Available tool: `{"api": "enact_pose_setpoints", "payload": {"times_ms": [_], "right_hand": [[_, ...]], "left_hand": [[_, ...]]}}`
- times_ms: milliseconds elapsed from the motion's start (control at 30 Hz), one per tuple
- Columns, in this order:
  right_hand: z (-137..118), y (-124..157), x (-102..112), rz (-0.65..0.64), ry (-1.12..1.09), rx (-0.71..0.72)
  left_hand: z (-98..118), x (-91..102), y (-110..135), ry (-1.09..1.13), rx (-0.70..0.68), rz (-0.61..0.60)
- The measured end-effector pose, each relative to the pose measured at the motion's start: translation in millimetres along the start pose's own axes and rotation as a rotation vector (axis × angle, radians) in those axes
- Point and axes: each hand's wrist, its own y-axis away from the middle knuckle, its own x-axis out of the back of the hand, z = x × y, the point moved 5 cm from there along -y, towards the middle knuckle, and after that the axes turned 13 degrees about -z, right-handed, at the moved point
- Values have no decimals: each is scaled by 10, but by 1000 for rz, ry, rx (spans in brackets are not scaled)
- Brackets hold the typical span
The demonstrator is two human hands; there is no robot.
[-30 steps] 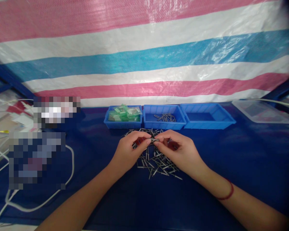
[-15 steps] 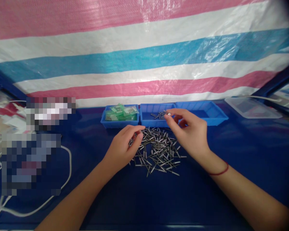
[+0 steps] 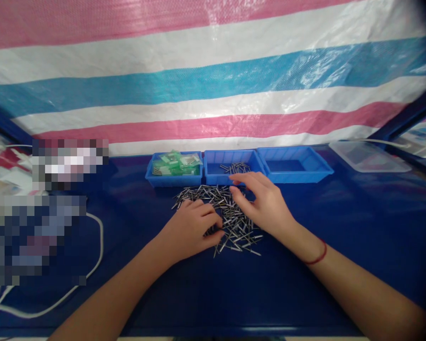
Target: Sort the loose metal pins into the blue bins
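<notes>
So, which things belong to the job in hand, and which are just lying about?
Likely in the job:
Slim silver metal rods, piled under the left hand
Blue plastic middle bin, holding similar rods

Apparently just lying about:
Looped white cable
Translucent plastic tray or lid
Green plastic packets, left blue bin, right blue bin (roles unclear)

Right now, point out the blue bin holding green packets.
The left bin: green packets lie inside. The middle bin, by the right hand, holds loose metal pins; the right bin shows no green.
</notes>
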Motion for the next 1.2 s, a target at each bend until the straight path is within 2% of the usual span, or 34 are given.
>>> {"api": "enact_pose_setpoints", "payload": {"times_ms": [300,633,767,833,933,1067,1200], "right_hand": [[-98,34,-31,-45,-80,5],[-137,40,-48,-68,-94,18],[-205,38,-99,-203,-128,91],[-236,41,-134,-265,-131,125],[-255,40,-142,-270,-162,134],[-264,24,-111,-251,-236,104],[-279,17,-103,-255,-279,94]], "left_hand": [[-5,-1,15,-99,-20,-1],[11,1,-23,-256,58,9],[-34,78,8,-213,85,91],[-42,116,26,-156,79,155],[-72,159,52,74,77,276],[-159,161,77,421,186,402],[-171,160,89,553,239,475]]}}
